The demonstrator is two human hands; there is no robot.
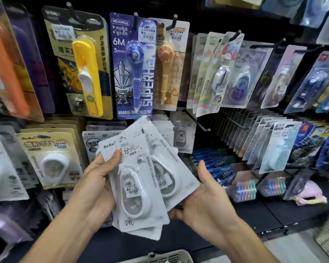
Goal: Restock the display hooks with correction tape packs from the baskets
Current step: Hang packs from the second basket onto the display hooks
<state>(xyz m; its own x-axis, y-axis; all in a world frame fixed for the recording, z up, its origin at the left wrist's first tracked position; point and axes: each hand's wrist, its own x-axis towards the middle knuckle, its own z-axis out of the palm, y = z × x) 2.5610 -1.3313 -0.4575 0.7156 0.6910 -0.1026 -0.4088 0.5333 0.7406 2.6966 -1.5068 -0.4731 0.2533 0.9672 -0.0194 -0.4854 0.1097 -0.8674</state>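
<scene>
fanning loosely, a stack of white correction tape packs is gripped by the left hand and cradled on the flat, spread fingers of the right hand. packs could be spilled toward the basket below, since the stack is uneven and the bare hook is yet to be reached.

A fanned stack of white carded correction tape packs lies between the two hands, the left hand gripping its left edge with the thumb on top, the right hand cupped under its lower right corner. Directly above the left hand's thumb hangs a blue pen-shaped tape pack; a yellow slider pack hangs left of that. A bare black metal hook juts out above the right hand. Below both wrists sits a pale plastic basket.
</scene>
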